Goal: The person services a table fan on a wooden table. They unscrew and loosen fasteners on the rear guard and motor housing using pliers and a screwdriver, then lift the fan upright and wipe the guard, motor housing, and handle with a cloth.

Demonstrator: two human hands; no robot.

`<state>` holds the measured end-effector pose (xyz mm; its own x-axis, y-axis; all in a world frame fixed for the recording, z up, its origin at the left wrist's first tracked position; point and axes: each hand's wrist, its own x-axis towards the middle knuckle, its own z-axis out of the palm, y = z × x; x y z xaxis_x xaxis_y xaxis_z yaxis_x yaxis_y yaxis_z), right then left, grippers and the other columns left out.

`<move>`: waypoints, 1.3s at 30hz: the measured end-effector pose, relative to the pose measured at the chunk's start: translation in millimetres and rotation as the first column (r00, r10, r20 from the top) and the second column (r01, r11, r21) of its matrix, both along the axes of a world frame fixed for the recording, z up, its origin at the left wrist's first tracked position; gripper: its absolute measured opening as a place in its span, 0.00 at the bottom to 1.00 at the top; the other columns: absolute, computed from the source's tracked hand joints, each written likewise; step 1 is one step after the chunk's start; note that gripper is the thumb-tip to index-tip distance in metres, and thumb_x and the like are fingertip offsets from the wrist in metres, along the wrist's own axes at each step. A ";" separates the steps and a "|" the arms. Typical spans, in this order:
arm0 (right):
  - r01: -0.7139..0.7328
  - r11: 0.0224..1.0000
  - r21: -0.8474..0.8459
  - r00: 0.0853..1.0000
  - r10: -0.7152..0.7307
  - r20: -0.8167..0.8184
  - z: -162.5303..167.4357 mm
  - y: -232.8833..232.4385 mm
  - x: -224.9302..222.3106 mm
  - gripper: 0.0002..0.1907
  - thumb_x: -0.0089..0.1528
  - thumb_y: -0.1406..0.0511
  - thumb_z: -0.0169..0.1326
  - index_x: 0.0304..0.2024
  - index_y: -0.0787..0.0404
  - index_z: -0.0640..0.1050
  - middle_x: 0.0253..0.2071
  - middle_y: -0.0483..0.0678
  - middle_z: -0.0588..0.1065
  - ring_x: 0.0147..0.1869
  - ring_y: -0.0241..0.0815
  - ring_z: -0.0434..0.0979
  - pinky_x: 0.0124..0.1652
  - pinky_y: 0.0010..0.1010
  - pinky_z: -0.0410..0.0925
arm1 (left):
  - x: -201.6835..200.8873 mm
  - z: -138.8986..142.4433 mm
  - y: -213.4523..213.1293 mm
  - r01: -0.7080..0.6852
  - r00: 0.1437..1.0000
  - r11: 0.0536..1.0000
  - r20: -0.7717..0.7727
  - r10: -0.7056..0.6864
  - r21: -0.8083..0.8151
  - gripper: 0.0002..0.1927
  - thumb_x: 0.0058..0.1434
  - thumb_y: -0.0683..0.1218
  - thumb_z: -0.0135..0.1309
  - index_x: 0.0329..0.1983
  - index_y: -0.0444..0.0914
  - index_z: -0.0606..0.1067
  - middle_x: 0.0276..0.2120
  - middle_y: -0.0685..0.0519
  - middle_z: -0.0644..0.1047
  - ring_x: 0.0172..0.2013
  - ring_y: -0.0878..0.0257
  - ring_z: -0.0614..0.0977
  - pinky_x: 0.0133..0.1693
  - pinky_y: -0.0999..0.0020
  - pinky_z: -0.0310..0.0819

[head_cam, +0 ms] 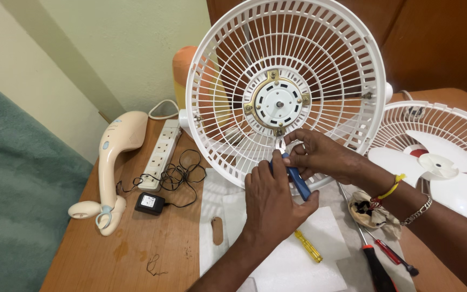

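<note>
The wooden table (131, 254) carries all parts. On it stands the largest item, the white rear fan guard (285, 89), upright and facing the camera, with the round motor face (277, 103) and its brass-coloured mounting ring at the centre. To the right lies the front guard (444, 135), flat, with the white fan blade (433, 162) resting on it. A white sheet (298, 259) covers the table below the upright guard.

At left lies a cream handheld massager (112, 167), with a white power strip (160, 154) beside it, and a black adapter (149, 203) with its tangled thin cable near the strip.

The left hand (271, 203) is clenched around the blue handles of the pliers (293, 173), whose metal tips point up at the lower edge of the mounting ring. The right hand (320, 154) touches the pliers near the tips, fingers curled at the guard; whether it pinches a part cannot be determined. It wears a ring, a yellow band and a chain bracelet.

On the sheet lie a yellow screwdriver (309, 246), a black-and-red screwdriver (377, 265), a slimmer red one (398, 258) and a crumpled cloth (371, 211).
</note>
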<state>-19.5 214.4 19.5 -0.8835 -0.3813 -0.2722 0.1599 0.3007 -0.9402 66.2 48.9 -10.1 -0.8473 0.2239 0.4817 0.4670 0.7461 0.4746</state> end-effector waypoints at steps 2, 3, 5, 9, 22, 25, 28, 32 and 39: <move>0.013 1.000 0.016 1.000 -0.013 -0.010 0.6 -1.0 0.6 0.24 0.61 0.68 0.57 0.58 0.64 0.69 0.33 0.52 0.79 0.33 0.38 0.81 0.32 0.29 0.76 | 0.8 -2.7 1.8 0.006 1.000 1.000 -0.003 -0.006 0.013 0.50 0.51 0.59 0.63 0.66 0.23 0.59 0.44 0.39 0.68 0.44 0.47 0.71 0.48 0.49 0.62; 0.013 1.000 0.027 1.000 -0.013 -0.018 1.1 -1.9 1.0 0.23 0.61 0.68 0.57 0.59 0.65 0.69 0.34 0.52 0.79 0.34 0.38 0.81 0.33 0.29 0.76 | 0.9 -3.8 2.5 0.008 1.000 1.000 -0.006 -0.008 0.019 0.50 0.51 0.58 0.63 0.67 0.23 0.58 0.44 0.38 0.68 0.45 0.46 0.71 0.48 0.48 0.62; 0.017 0.999 0.040 0.999 -0.016 -0.031 2.0 -4.3 1.8 0.23 0.62 0.68 0.56 0.59 0.65 0.68 0.35 0.52 0.80 0.35 0.37 0.82 0.34 0.29 0.78 | 1.4 -6.4 4.0 0.013 1.000 1.000 -0.009 -0.013 0.016 0.48 0.51 0.55 0.62 0.66 0.23 0.57 0.44 0.36 0.67 0.45 0.45 0.71 0.48 0.47 0.62; 0.060 0.996 0.069 0.998 -0.057 -0.038 3.5 -8.4 4.3 0.22 0.63 0.69 0.54 0.59 0.66 0.67 0.35 0.53 0.80 0.35 0.40 0.84 0.37 0.31 0.80 | 1.2 -10.4 7.0 0.021 0.999 1.000 -0.024 -0.022 -0.008 0.42 0.54 0.46 0.57 0.68 0.23 0.55 0.46 0.35 0.67 0.47 0.44 0.71 0.48 0.46 0.62; 0.093 0.967 0.239 0.986 -0.056 -0.158 13.8 -9.0 10.1 0.17 0.67 0.62 0.55 0.55 0.63 0.74 0.28 0.55 0.81 0.31 0.42 0.84 0.32 0.31 0.78 | -4.7 -6.7 2.2 0.008 1.000 1.000 -0.002 -0.008 -0.008 0.38 0.58 0.40 0.55 0.68 0.23 0.53 0.45 0.34 0.68 0.46 0.42 0.73 0.48 0.44 0.63; 0.252 0.895 0.368 0.837 -0.011 -0.547 17.0 -1.7 5.9 0.12 0.64 0.64 0.57 0.49 0.60 0.81 0.31 0.48 0.82 0.31 0.38 0.83 0.30 0.31 0.76 | -5.0 -3.4 -2.6 0.034 0.999 0.999 -0.005 -0.034 0.002 0.36 0.59 0.39 0.54 0.67 0.22 0.53 0.45 0.33 0.69 0.46 0.41 0.73 0.49 0.43 0.63; 0.296 0.879 0.374 0.596 0.135 -0.791 18.5 2.1 -4.2 0.10 0.60 0.67 0.60 0.44 0.58 0.85 0.35 0.48 0.83 0.32 0.39 0.82 0.33 0.32 0.74 | -4.7 0.7 -6.6 0.074 0.997 0.995 -0.008 -0.074 0.073 0.32 0.60 0.38 0.54 0.63 0.23 0.56 0.45 0.34 0.70 0.46 0.41 0.73 0.50 0.43 0.63; 0.331 0.843 0.424 0.632 0.135 -0.763 14.2 0.9 -11.8 0.10 0.58 0.66 0.62 0.42 0.53 0.86 0.32 0.48 0.82 0.30 0.41 0.81 0.33 0.34 0.73 | -4.8 4.1 -8.7 0.098 0.995 0.986 0.019 -0.101 0.133 0.26 0.60 0.38 0.54 0.58 0.26 0.59 0.45 0.34 0.71 0.47 0.41 0.74 0.50 0.43 0.63; 0.282 0.874 0.395 0.824 -0.009 -0.567 13.2 -0.8 -10.5 0.14 0.61 0.64 0.61 0.50 0.48 0.84 0.28 0.49 0.83 0.27 0.40 0.79 0.31 0.35 0.74 | -5.4 -1.0 -9.5 0.102 0.995 0.989 -0.023 -0.100 0.108 0.26 0.60 0.38 0.54 0.57 0.25 0.58 0.45 0.33 0.70 0.47 0.39 0.73 0.49 0.42 0.61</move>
<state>-30.0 213.6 32.7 -0.9691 -0.1932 0.1532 -0.2461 0.7176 -0.6515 60.7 39.5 -11.0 -0.8143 0.2537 0.5220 0.5463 0.6389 0.5416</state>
